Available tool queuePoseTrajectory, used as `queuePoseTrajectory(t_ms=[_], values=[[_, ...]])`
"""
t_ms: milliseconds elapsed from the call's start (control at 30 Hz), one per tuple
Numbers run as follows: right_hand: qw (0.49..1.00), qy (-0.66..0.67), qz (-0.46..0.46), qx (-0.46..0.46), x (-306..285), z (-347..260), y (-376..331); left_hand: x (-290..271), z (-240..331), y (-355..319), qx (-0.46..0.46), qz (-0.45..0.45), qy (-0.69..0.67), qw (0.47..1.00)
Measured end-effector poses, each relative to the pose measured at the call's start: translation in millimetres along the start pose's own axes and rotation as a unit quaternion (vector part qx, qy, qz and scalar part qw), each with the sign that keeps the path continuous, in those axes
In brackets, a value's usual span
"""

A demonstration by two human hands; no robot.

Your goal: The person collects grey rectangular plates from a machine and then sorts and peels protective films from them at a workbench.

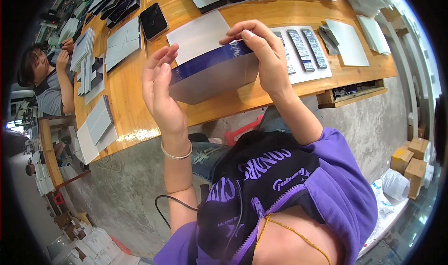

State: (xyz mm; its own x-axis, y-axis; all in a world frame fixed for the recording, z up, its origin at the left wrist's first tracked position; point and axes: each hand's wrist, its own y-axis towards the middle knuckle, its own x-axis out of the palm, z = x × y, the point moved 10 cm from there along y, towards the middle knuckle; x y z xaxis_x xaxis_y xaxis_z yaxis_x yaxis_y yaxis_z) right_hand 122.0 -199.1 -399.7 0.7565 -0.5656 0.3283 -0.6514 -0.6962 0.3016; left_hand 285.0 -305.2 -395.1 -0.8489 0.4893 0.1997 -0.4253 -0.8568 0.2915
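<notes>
A stack of flat grey sheets with a dark blue edge is held between my two hands, above the front edge of the wooden table. My left hand grips its left end, thumb and fingers pointing up around the corner. At the opposite end my right hand has its thumb and bent fingers on the upper blue edge. Behind the stack a white sheet lies on the table. To the right, several narrow strip-like stacks rest on a white board.
A dark-screened phone lies beyond my left hand, beside a grey sheet pile. More sheets lie at the table's left end, where a co-worker sits. A drawer stands open under the right side. Cardboard boxes are farther right.
</notes>
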Motion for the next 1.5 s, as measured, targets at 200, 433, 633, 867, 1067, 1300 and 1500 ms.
queuePoseTrajectory(t_ms=[200,433,633,867,1067,1300,1500], values=[[0.992,-0.120,-0.028,0.008,0,2,-6,4,-6,-10,-0.022,0.009,-0.074,0.997],[0.997,-0.053,0.005,-0.062,-4,-5,-9,-7,-2,-12,-0.004,0.055,-0.007,0.998],[0.996,-0.066,-0.004,-0.055,-5,1,-8,-11,-12,-9,-0.012,0.021,0.021,0.999],[0.996,-0.084,-0.008,-0.035,-9,1,-11,-5,-6,-10,0.052,0.011,-0.045,0.998],[0.997,-0.069,-0.022,-0.036,-4,0,-10,-3,-9,-23,0.089,-0.045,-0.010,0.995],[0.993,-0.028,-0.045,-0.105,-13,7,-25,-18,-24,-21,0.065,-0.037,0.109,0.991],[0.988,-0.135,-0.031,-0.065,-23,33,-39,2,-23,-26,0.083,-0.044,0.001,0.996]])
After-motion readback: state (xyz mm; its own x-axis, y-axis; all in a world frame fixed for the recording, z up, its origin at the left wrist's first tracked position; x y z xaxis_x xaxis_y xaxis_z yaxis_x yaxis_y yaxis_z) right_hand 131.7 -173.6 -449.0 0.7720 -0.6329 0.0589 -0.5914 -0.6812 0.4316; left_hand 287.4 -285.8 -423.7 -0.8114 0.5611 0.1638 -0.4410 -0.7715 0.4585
